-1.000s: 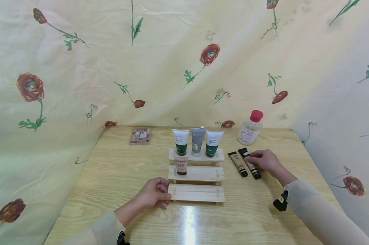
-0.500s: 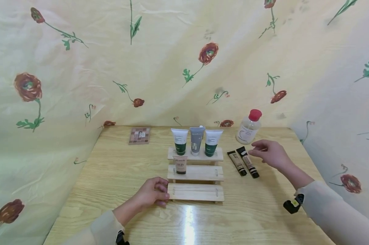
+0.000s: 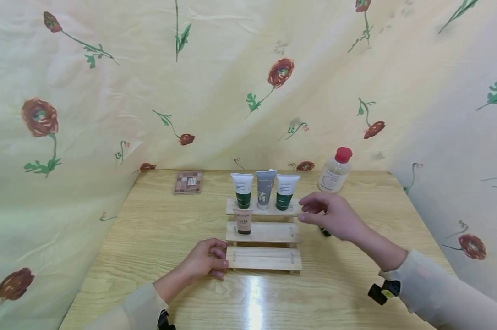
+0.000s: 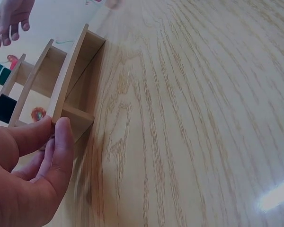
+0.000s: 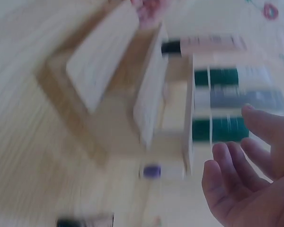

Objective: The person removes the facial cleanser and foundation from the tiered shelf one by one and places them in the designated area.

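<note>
In the head view, a three-step wooden shelf point(image 3: 266, 259) is seen at the middle of a wood-grain counter point(image 3: 149, 229). The left end of its lowest step is pinched by the left hand point(image 3: 209, 259). Beside the right end of the top step, the right hand point(image 3: 335, 215) is held with its fingers loosely bent and nothing gripped; whether that step is touched cannot be told. A dark-capped tube point(image 3: 325, 232) on the counter is mostly hidden by this hand. On the top step, a grey tube point(image 3: 266, 190) is flanked by two white-and-green tubes point(image 3: 287, 192), all upright; the middle step is occupied at its left by a small pink tube point(image 3: 243, 222). A palette point(image 3: 188, 183) is laid flat at the back left, and a red-capped bottle point(image 3: 334, 172) is stood at the back right.

In the left wrist view, the shelf's front board is seen gripped at its corner between thumb and fingers. The right hand is glimpsed at the upper left, fingers hanging apart.

In the right wrist view, much is blurred. The right hand's fingers are spread and bent, empty, near the white-and-green tube at that end. A small white thing point(image 5: 163, 171) with a purple band cannot be made out.
</note>
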A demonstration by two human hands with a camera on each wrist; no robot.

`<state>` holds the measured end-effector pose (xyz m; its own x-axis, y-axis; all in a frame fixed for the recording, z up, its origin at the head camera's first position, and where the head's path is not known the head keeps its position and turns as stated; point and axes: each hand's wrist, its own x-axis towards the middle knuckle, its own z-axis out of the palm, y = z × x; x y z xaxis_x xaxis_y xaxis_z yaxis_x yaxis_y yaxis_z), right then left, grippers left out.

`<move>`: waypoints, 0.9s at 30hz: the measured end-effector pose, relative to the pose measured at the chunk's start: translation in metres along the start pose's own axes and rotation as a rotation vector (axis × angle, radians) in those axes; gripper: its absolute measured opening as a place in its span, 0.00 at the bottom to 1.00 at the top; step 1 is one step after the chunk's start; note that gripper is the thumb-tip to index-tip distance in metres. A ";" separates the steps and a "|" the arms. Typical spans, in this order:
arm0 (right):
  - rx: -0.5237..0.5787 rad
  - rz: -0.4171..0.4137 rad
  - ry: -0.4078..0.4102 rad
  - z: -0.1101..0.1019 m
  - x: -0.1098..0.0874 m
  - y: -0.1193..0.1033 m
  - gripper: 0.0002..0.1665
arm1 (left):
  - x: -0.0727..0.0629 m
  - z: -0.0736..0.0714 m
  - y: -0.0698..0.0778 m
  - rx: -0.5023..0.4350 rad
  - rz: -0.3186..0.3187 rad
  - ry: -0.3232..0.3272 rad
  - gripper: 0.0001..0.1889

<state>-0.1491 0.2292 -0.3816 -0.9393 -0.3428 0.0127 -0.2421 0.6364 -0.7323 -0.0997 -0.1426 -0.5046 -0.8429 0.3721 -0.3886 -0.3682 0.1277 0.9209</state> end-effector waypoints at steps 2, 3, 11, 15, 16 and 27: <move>0.028 -0.025 -0.034 0.013 0.002 -0.007 0.20 | 0.001 0.000 0.000 0.004 0.003 0.001 0.28; 0.038 -0.041 -0.048 0.019 0.003 -0.010 0.20 | 0.001 0.000 0.000 0.006 0.006 0.001 0.28; 0.114 -0.108 -0.093 0.061 0.017 -0.032 0.24 | 0.003 0.001 0.000 0.018 0.015 0.004 0.27; 0.174 -0.124 -0.081 0.077 0.023 -0.040 0.24 | 0.003 0.001 0.000 0.025 0.014 0.006 0.26; 0.189 -0.125 -0.074 0.081 0.025 -0.041 0.24 | 0.003 0.001 0.000 0.026 0.013 0.007 0.26; 0.260 -0.108 0.007 0.106 0.031 -0.050 0.25 | 0.002 -0.001 0.001 0.023 0.010 0.002 0.26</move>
<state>-0.1408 0.1137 -0.4167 -0.9132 -0.3940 0.1043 -0.2716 0.3976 -0.8764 -0.1017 -0.1423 -0.5043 -0.8475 0.3713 -0.3792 -0.3505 0.1449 0.9253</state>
